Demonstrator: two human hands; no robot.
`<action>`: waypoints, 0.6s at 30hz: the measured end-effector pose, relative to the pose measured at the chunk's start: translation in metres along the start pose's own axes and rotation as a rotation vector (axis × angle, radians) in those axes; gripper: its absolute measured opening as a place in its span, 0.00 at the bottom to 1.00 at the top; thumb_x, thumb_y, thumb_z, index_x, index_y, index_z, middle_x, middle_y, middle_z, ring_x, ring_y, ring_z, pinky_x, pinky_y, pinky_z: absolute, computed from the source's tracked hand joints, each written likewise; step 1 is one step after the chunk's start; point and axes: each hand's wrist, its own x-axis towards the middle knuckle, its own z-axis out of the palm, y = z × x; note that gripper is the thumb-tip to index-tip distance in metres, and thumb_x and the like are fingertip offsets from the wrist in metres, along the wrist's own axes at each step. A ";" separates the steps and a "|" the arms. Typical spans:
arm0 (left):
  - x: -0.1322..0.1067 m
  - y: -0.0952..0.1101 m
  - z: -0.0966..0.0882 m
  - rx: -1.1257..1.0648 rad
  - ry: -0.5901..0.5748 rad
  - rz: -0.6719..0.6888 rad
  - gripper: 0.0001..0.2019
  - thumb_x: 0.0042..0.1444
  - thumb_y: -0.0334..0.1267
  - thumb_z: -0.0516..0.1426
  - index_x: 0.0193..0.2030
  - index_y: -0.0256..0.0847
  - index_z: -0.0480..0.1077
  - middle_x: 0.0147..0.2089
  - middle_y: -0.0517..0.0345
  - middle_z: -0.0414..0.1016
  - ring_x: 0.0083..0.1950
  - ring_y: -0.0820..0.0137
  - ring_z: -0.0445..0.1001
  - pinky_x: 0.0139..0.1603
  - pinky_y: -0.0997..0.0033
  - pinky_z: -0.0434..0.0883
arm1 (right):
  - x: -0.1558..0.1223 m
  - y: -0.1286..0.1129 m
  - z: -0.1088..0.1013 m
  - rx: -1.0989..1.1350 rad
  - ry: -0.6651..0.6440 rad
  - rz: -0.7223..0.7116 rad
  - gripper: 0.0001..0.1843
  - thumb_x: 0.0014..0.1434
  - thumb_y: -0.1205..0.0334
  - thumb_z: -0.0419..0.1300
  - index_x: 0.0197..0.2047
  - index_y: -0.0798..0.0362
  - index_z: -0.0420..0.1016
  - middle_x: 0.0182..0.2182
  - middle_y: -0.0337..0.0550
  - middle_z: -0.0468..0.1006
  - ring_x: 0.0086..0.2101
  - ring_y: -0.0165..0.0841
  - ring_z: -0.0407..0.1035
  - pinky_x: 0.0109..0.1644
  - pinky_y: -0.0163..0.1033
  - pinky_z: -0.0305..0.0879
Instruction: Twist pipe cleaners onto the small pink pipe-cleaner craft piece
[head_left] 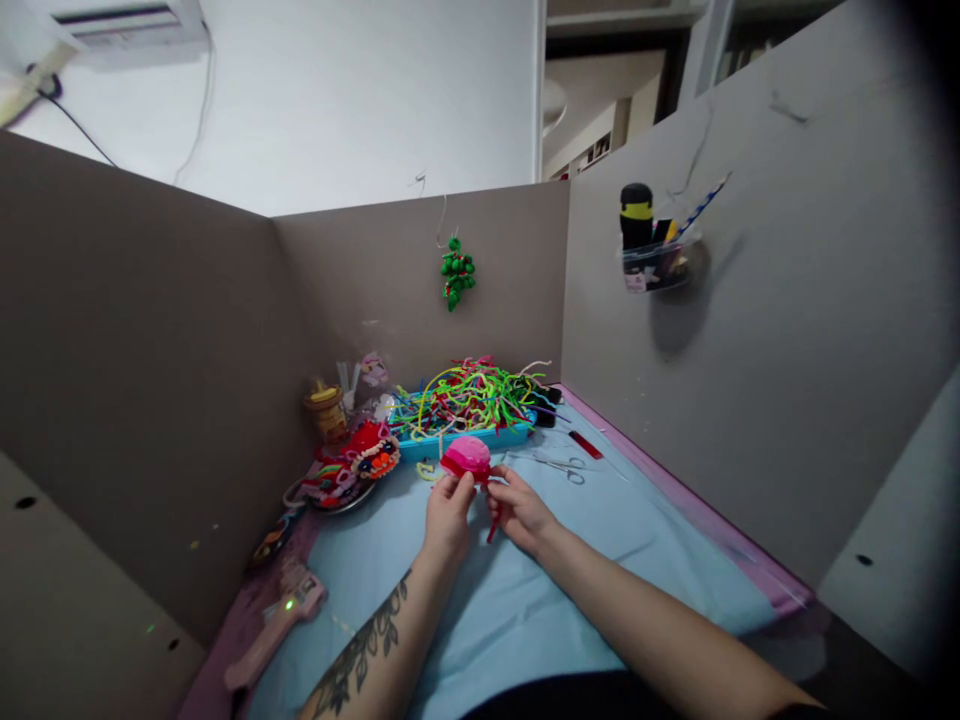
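Observation:
Both of my hands hold a small pink and red fuzzy craft piece (466, 458) above the light blue mat (525, 590). My left hand (448, 518) pinches its lower left edge with closed fingers. My right hand (517, 508) grips a red pipe-cleaner stem (493, 520) that hangs down from the piece. Just behind them stands a blue tray (480, 437) heaped with coloured pipe cleaners (472, 395).
Scissors (559, 464) and a red strip (585, 445) lie right of the tray. Finished crafts on a plate (352, 470) and a jar (328, 412) stand at left. A pink glue gun (277, 625) lies near left. Cardboard walls enclose the desk; a green ornament (457, 272) and a cup of pens (656, 255) hang on them.

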 end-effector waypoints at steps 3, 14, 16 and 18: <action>0.002 0.005 -0.003 -0.045 0.026 -0.014 0.12 0.41 0.42 0.65 0.28 0.37 0.70 0.28 0.59 0.74 0.32 0.72 0.72 0.38 0.73 0.67 | -0.002 -0.002 0.001 -0.163 -0.004 -0.038 0.16 0.43 0.61 0.66 0.35 0.51 0.65 0.22 0.32 0.68 0.20 0.25 0.60 0.25 0.31 0.54; 0.007 0.016 -0.009 -0.170 0.126 -0.150 0.17 0.34 0.41 0.69 0.27 0.36 0.68 0.24 0.61 0.74 0.28 0.73 0.73 0.37 0.71 0.68 | -0.005 -0.010 -0.009 -1.160 -0.089 -0.330 0.04 0.45 0.71 0.57 0.23 0.53 0.70 0.25 0.38 0.68 0.29 0.30 0.62 0.34 0.35 0.57; 0.008 0.015 -0.010 -0.160 0.144 -0.166 0.17 0.33 0.41 0.69 0.27 0.36 0.69 0.25 0.60 0.74 0.29 0.73 0.73 0.36 0.72 0.68 | -0.004 -0.009 -0.011 -1.143 -0.074 -0.255 0.05 0.47 0.70 0.54 0.24 0.53 0.68 0.22 0.36 0.68 0.25 0.29 0.62 0.30 0.33 0.56; 0.009 0.013 -0.012 -0.153 0.159 -0.182 0.18 0.32 0.41 0.69 0.27 0.35 0.69 0.27 0.59 0.75 0.29 0.73 0.73 0.36 0.72 0.67 | -0.004 -0.008 -0.013 -1.073 -0.037 -0.245 0.04 0.50 0.68 0.52 0.26 0.53 0.67 0.20 0.34 0.68 0.23 0.27 0.61 0.28 0.32 0.56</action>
